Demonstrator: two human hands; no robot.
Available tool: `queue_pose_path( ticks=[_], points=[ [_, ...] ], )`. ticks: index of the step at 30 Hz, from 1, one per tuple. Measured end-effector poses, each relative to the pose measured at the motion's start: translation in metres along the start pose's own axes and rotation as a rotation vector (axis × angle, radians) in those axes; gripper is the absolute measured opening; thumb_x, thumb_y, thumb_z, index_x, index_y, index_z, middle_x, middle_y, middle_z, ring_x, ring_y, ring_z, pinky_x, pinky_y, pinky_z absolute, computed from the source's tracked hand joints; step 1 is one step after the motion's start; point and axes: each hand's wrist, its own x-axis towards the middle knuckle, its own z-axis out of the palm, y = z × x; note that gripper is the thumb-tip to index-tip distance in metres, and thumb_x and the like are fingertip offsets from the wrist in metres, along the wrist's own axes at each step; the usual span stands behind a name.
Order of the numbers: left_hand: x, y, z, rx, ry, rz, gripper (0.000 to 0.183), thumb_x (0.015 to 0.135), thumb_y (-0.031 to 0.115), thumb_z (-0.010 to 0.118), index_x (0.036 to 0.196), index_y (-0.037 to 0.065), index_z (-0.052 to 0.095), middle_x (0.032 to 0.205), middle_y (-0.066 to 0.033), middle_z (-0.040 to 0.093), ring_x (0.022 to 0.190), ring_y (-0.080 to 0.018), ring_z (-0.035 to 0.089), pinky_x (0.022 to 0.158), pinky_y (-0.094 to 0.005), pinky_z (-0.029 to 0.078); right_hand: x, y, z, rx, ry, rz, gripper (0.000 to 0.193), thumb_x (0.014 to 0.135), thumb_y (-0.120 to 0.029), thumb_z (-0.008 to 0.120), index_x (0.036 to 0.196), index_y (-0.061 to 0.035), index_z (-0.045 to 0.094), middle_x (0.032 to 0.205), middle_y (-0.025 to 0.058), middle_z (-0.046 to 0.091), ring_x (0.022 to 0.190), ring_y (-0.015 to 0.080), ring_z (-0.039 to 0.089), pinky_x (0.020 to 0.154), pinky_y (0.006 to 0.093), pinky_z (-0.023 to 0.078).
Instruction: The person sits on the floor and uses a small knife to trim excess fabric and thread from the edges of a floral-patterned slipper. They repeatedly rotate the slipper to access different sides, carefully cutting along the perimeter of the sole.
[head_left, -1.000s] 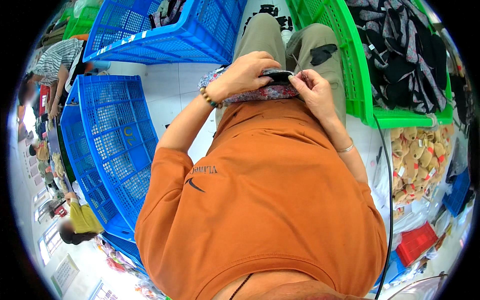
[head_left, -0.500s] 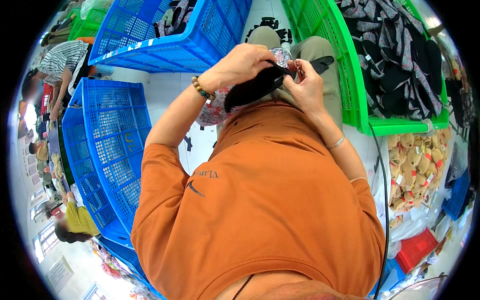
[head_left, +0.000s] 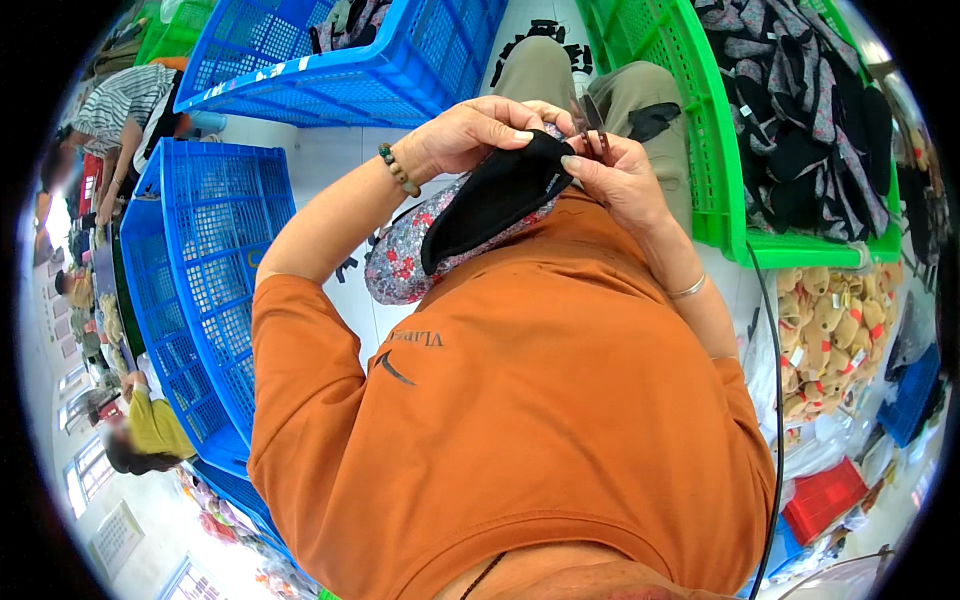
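A floral grey-and-red fabric slipper with a black sole is held above my lap, its black side facing up. My left hand is closed on the slipper's far edge, thumb pressed on the black side. At the slipper's right end, my right hand pinches the edge between thumb and fingers. A small pair of scissors also sits in my right hand, blades pointing away from me. Some fingertips are hidden behind the slipper. A black scrap of cloth lies on my right thigh.
A green crate at my right holds many black-and-floral slipper pieces. Blue crates stand at left and ahead. Small black scraps lie on the floor. Beyond the green crate are tan plush pieces. Other people work at far left.
The slipper has turned so more of its black sole and floral body shows. My left thumb now presses on the sole. The scissors show more clearly in my right hand.
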Motion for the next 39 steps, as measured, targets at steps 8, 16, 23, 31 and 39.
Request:
queue_pose_path(
  ticks=[8, 16, 23, 31, 39],
  points=[
    [-0.011, -0.052, -0.021, -0.198, 0.008, 0.17, 0.021, 0.074, 0.015, 0.071, 0.087, -0.001, 0.066, 0.11, -0.0057, 0.05, 0.105, -0.0191, 0.051, 0.096, -0.0299, 0.038, 0.009, 0.018, 0.004, 0.034, -0.075, 0.006, 0.009, 0.084, -0.007, 0.065, 0.09, -0.0007, 0.061, 0.083, -0.0036, 0.057, 0.075, 0.0033, 0.049, 0.066, 0.0189, 0.041],
    [-0.017, -0.069, 0.024, -0.457, 0.205, 0.309, 0.022, 0.077, 0.005, 0.066, 0.096, -0.007, 0.063, 0.11, -0.007, 0.051, 0.105, -0.0184, 0.053, 0.095, -0.0287, 0.041, -0.003, 0.019, 0.009, -0.249, 0.035, -0.056, 0.015, 0.082, -0.014, 0.069, 0.086, -0.0018, 0.061, 0.072, -0.0049, 0.054, 0.062, 0.0032, 0.046, 0.054, 0.0205, 0.037],
    [-0.024, -0.033, 0.038, 0.054, 0.251, 0.243, 0.016, 0.078, 0.01, 0.067, 0.089, -0.002, 0.067, 0.106, -0.0052, 0.051, 0.112, -0.0204, 0.045, 0.097, -0.0312, 0.034, -0.031, -0.026, 0.016, -1.028, 0.137, -0.368, 0.03, 0.077, -0.026, 0.072, 0.082, 0.0002, 0.058, 0.065, 0.0095, 0.052, 0.055, 0.0174, 0.051, 0.052, 0.0276, 0.041],
    [-0.02, -0.034, 0.037, 0.22, 0.29, 0.215, 0.011, 0.08, 0.003, 0.063, 0.089, -0.002, 0.066, 0.107, -0.0028, 0.05, 0.095, -0.0094, 0.052, 0.08, -0.0199, 0.044, -0.052, -0.035, 0.026, -1.482, 0.218, -0.524, 0.033, 0.077, -0.039, 0.067, 0.07, -0.0081, 0.058, 0.065, 0.0038, 0.054, 0.053, 0.0207, 0.055, 0.046, 0.0308, 0.042],
    [-0.02, -0.035, 0.04, 0.248, 0.332, 0.205, 0.009, 0.079, 0.002, 0.063, 0.087, -0.001, 0.066, 0.107, -0.0022, 0.051, 0.095, -0.01, 0.052, 0.08, -0.0204, 0.044, -0.054, -0.035, 0.029, -1.666, 0.323, -0.51, 0.033, 0.078, -0.037, 0.067, 0.065, -0.0094, 0.054, 0.063, 0.0031, 0.052, 0.051, 0.0195, 0.054, 0.044, 0.0308, 0.041]
  ],
)
